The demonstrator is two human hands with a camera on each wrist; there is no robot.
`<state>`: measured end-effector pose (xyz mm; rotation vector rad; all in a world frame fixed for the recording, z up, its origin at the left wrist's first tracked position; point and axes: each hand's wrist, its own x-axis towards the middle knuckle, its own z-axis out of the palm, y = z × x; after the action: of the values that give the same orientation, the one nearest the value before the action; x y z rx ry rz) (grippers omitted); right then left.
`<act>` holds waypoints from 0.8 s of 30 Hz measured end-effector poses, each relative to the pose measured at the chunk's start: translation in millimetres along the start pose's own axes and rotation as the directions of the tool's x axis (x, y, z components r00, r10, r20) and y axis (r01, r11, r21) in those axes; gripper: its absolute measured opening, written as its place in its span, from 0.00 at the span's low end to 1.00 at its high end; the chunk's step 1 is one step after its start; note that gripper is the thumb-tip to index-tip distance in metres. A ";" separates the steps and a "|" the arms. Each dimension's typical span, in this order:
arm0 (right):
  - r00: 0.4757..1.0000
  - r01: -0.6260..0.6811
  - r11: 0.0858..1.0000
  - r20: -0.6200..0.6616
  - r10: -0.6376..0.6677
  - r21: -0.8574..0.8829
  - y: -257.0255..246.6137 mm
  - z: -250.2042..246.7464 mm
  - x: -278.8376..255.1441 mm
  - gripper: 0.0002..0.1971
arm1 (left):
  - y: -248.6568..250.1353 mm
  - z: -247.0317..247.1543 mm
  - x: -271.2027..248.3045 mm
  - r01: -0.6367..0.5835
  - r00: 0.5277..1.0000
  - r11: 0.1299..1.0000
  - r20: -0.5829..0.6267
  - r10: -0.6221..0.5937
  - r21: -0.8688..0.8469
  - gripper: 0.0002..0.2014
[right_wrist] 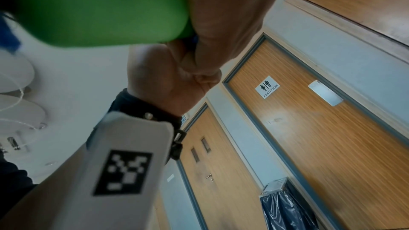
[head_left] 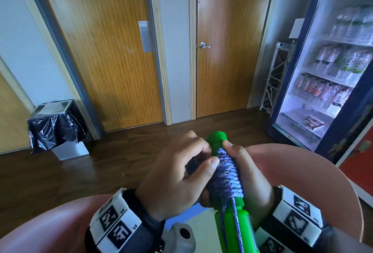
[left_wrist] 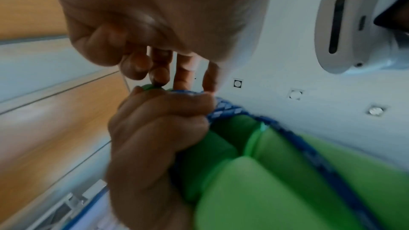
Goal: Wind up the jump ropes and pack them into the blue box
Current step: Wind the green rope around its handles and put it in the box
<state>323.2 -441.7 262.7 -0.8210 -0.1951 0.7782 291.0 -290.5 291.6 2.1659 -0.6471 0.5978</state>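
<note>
While the person is standing or sitting over a round reddish table (head_left: 314, 164), both hands are working one jump rope at chest level. The right hand (head_left: 251, 178) is wrapping its fingers round the two green handles (head_left: 232, 222), which are lying side by side, with its thumb pressing near the top of the blue-and-white cord (head_left: 227, 174). That cord is sitting coiled tightly round the handles' middle, the green handle tips (head_left: 217, 138) poking out above the coils. The left hand (head_left: 177, 176) is pinching at the upper coils, thumb tip and curled fingers pressing against the cord; what it is pinching is partly hidden. One loose strand is running down along the handles toward the person. A patch of blue (head_left: 185, 214) is showing below the left wrist; whether that is the box cannot be told. Beyond, a restroom door (head_left: 105, 61), a lined bin (head_left: 54, 129) and a lit drinks fridge (head_left: 331, 75) are standing along the wall.
</note>
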 end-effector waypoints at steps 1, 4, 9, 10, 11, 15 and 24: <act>1.000 0.001 1.000 0.008 -0.001 0.010 -4.6 -4.1 -1.8 0.36 | 1.6 6.2 3.9 0.040 0.999 0.997 0.023 -0.039 -0.062 0.10; 0.999 0.015 0.998 0.047 -0.018 0.058 -18.1 -20.1 -7.9 0.32 | 7.3 26.7 17.6 0.256 0.965 0.932 0.126 -0.230 -0.257 0.11; 0.996 0.080 0.992 -0.056 -0.075 0.099 -40.9 -59.3 -20.5 0.30 | 14.5 68.9 46.8 0.334 0.938 0.902 0.186 -0.291 -0.273 0.10; 0.991 0.097 0.994 -0.093 -0.092 0.053 -46.4 -69.4 -22.0 0.32 | 16.9 77.8 52.2 0.334 0.939 0.907 0.178 -0.295 -0.257 0.10; 0.987 0.098 0.995 -0.125 -0.097 0.001 -52.2 -79.2 -23.7 0.34 | 20.3 85.7 57.7 0.342 0.937 0.906 0.171 -0.306 -0.249 0.10; 0.997 0.004 0.998 -0.083 -0.009 -0.064 -78.2 -113.2 -33.2 0.31 | 29.6 104.9 77.5 0.365 0.918 0.908 0.240 -0.314 -0.205 0.08; 0.983 -0.058 0.990 0.164 0.078 -0.127 -102.2 -169.1 -53.5 0.34 | 43.7 141.0 104.9 0.074 0.902 0.959 0.392 -0.181 0.272 0.06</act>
<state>415.6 -621.1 228.1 -0.8803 -0.3701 0.9080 372.1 -452.3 296.2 2.5843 -0.6678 0.1486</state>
